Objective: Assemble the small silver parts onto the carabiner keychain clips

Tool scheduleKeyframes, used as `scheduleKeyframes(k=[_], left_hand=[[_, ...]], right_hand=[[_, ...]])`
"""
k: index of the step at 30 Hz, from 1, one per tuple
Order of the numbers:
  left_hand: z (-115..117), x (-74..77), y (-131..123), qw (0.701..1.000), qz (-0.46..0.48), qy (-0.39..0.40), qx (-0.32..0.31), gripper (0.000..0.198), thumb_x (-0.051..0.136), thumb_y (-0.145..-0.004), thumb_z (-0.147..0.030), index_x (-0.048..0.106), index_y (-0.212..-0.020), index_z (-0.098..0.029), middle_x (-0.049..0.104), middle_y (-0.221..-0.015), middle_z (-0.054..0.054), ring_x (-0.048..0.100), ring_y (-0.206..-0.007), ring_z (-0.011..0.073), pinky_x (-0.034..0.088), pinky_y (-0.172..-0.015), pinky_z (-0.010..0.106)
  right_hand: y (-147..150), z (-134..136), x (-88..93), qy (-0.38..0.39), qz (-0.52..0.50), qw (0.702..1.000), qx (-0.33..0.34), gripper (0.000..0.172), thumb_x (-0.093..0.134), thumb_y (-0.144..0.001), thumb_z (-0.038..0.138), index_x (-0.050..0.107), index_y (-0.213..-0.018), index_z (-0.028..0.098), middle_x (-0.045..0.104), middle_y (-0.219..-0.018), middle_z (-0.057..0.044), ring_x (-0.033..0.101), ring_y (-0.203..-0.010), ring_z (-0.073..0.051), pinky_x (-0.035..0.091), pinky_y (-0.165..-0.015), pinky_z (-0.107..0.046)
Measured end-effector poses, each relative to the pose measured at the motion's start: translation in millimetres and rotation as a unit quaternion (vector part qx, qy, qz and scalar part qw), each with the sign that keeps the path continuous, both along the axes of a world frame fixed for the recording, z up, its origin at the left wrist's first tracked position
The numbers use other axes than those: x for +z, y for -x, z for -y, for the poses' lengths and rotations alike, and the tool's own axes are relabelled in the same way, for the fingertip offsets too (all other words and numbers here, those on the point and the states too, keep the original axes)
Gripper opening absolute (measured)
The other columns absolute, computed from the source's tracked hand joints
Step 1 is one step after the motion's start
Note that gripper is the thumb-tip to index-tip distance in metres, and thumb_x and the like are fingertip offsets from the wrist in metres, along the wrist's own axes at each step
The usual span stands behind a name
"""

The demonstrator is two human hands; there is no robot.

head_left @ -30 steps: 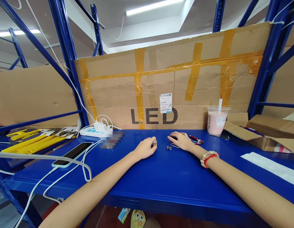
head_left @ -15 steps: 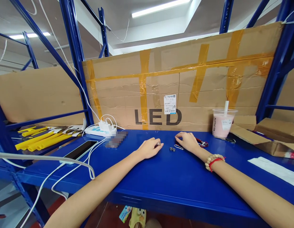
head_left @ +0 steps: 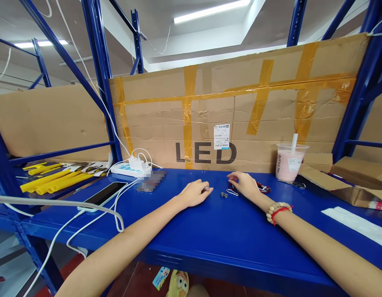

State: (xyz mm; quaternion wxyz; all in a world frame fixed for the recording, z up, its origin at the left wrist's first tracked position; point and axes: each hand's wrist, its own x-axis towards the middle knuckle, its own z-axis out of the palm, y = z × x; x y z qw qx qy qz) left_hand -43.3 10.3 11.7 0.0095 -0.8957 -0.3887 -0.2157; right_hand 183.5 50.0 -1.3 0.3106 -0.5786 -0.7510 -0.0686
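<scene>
My left hand point(head_left: 195, 193) rests on the blue tabletop with its fingers curled closed. A small greyish piece point(head_left: 206, 188) shows at its fingertips, too small to name. Across a short gap, my right hand point(head_left: 244, 184) is bent down over the surface, thumb and fingers drawn together. A small looped metal clip point(head_left: 232, 191) lies right under its fingertips; whether they grip it is hidden. Between the hands are small metal pieces point(head_left: 223, 194). Behind my right wrist, a red cord-like bundle point(head_left: 263, 188) is partly covered. A beaded bracelet point(head_left: 277, 212) circles that wrist.
A pink drink cup with a straw point(head_left: 290, 163) stands at the back right, beside an open cardboard box point(head_left: 348, 181). To the left are a phone point(head_left: 106, 194), white cables point(head_left: 116, 206), a power strip point(head_left: 124, 168) and yellow tubes point(head_left: 57, 181). Large cardboard point(head_left: 153, 123) walls the back.
Both hands stay almost in place. The right fingertips have shifted slightly at the clip, where a dark strip now shows. The whole view has tilted a little.
</scene>
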Motion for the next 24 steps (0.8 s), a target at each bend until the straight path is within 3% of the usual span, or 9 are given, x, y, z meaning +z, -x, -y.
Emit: scheduleKeyframes(k=[12,24], left_hand=[[1.7,0.9,0.1,1.0,-0.003,0.003,0.002,0.029,0.035,-0.09,-0.036,0.043,-0.068,-0.02,0.056,-0.067,0.0,0.052,-0.077,0.0177,0.042,-0.064,0.027],[0.5,2.1,2.9,0.999,0.011,0.038,0.025,0.038,0.024,-0.091,-0.048,0.044,-0.073,-0.021,0.054,-0.072,0.001,0.054,-0.079,0.019,0.041,-0.067,0.029]], right_hand=[[-0.2,0.1,-1.3,-0.02,0.019,0.999,-0.019,0.016,0.054,-0.081,0.022,0.065,-0.092,0.02,0.069,-0.087,-0.003,0.063,-0.081,-0.018,0.047,-0.069,-0.028],[-2.1,-1.0,2.5,-0.125,-0.031,0.992,0.021,0.015,0.049,-0.083,0.025,0.063,-0.085,0.021,0.067,-0.088,-0.004,0.062,-0.08,-0.019,0.047,-0.067,-0.029]])
